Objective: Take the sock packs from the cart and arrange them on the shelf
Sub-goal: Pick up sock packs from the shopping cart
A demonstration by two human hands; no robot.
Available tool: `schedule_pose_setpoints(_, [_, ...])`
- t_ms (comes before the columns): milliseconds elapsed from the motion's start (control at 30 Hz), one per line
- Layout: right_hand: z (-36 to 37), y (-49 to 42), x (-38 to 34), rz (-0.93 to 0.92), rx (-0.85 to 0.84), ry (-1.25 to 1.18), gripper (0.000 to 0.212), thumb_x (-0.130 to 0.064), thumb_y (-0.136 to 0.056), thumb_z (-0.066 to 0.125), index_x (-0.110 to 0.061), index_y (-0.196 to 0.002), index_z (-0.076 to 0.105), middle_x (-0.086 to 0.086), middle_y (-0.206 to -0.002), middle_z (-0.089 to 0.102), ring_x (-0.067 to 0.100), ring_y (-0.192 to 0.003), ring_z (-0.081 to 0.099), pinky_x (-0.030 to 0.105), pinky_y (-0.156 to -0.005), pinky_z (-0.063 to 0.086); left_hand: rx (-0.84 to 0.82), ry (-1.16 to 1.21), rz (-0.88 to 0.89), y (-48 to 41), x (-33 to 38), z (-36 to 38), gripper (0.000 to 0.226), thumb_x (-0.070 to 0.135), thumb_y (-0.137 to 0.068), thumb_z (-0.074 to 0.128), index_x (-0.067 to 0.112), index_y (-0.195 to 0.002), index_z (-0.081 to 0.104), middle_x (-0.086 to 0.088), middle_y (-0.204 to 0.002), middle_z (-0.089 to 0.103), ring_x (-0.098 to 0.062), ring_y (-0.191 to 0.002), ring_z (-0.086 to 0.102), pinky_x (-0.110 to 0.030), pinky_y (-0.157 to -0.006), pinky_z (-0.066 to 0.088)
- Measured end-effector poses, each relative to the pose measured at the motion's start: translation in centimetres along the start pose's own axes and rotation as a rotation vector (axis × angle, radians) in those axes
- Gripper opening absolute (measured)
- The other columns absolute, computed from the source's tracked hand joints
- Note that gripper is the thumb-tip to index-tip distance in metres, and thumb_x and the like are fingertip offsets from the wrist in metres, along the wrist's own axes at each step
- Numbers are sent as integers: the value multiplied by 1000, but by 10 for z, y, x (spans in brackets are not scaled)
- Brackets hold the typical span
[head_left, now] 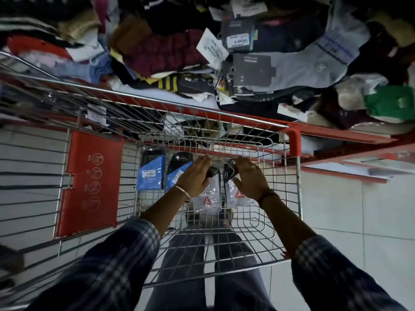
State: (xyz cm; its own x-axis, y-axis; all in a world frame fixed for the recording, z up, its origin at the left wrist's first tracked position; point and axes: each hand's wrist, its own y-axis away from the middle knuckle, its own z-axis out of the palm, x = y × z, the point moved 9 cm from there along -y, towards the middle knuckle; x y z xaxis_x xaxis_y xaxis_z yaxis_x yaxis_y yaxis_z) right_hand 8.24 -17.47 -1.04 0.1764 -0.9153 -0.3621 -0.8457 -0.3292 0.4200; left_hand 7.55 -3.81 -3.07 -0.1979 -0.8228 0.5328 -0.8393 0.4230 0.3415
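Several sock packs lie on the floor of the wire cart [289,209]. Two white packs with a red triangle logo sit in the middle, side by side. My left hand [195,173] lies over the top of the left white pack [207,196], fingers curled around it. My right hand [248,176] grips the dark sock end of the right white pack [237,194]. Two blue packs [151,176] [176,178] lie further left in the cart. The red-edged shelf [336,133] stands just beyond the cart, heaped with socks.
A red plastic child-seat flap [89,180] hangs on the cart's left side. The shelf holds a messy pile of carded socks [251,70], clothes and a green packet [390,104]. A lower red shelf edge [343,173] juts out at right over white floor tiles.
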Motion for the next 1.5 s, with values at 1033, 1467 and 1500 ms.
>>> schedule_pose_setpoints(1033, [23, -49, 15, -68, -123, 260, 36, -9, -92, 44, -22, -124, 56, 9, -112, 67, 28, -100, 62, 39, -82, 52, -185, -103, -178, -40, -31, 41, 31, 19, -89, 54, 22, -120, 61, -16, -105, 67, -32, -97, 60, -38, -80, 49])
schedule_pose_setpoints(1467, [-135, 32, -37, -90, 308, 251, 54, 8, -78, 50, -19, -123, 59, 14, -93, 71, 34, -70, 67, 38, -53, 53, 28, -330, -67, 10, 45, -87, 49, 11, -91, 52, 23, -137, 41, -7, -135, 53, -32, -112, 56, -40, -81, 51])
schedule_pose_setpoints(1500, [-147, 37, -41, -89, 320, 255, 53, 6, -80, 49, -21, -125, 58, 13, -95, 71, 34, -75, 67, 38, -57, 52, 42, -342, -53, 12, 51, -99, 50, 10, -91, 51, 23, -138, 40, -5, -139, 49, -31, -115, 54, -40, -82, 50])
